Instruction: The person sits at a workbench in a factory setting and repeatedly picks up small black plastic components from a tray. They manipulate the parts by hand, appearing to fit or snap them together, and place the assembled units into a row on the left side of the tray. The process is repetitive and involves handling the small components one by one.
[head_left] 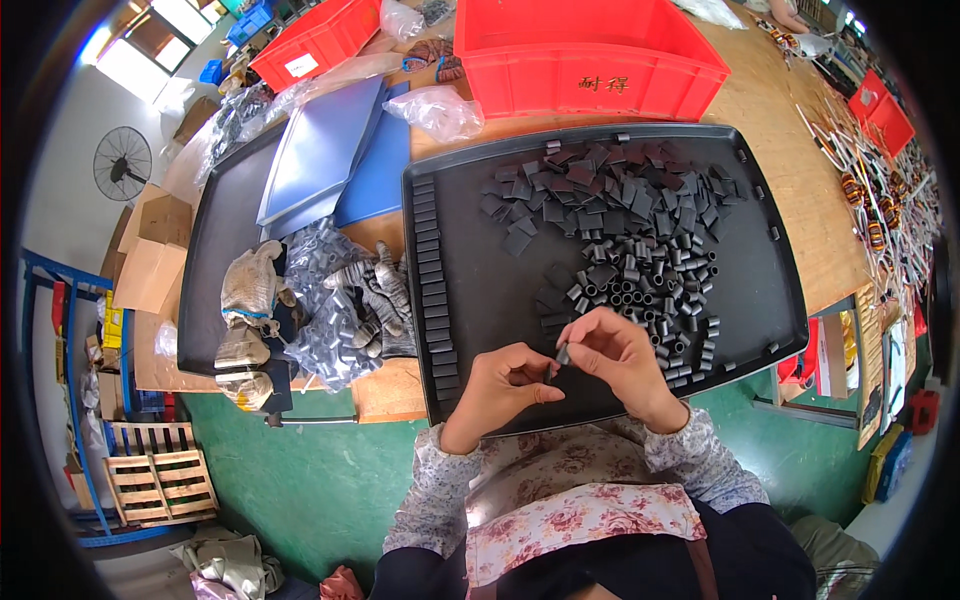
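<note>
Both my hands meet over the near edge of a black tray (470, 240). My right hand (625, 365) pinches a small dark grey tube (563, 354) between thumb and fingertips. Closed beside it, my left hand (500, 388) has a small black flat piece (548, 374) between thumb and forefinger, partly hidden by the fingers. Just beyond my right hand lies a heap of short black tubes (640, 280). Flat black pieces (600, 195) are piled farther back. More such pieces form a neat column (432, 270) down the tray's left side.
A large red bin (590, 80) stands behind the tray. To the left, a second black tray (225, 190) bears blue folders (320, 150), a bag of grey tubes (320, 270) and work gloves (250, 285). Wire bundles (885, 205) cover the right end of the table.
</note>
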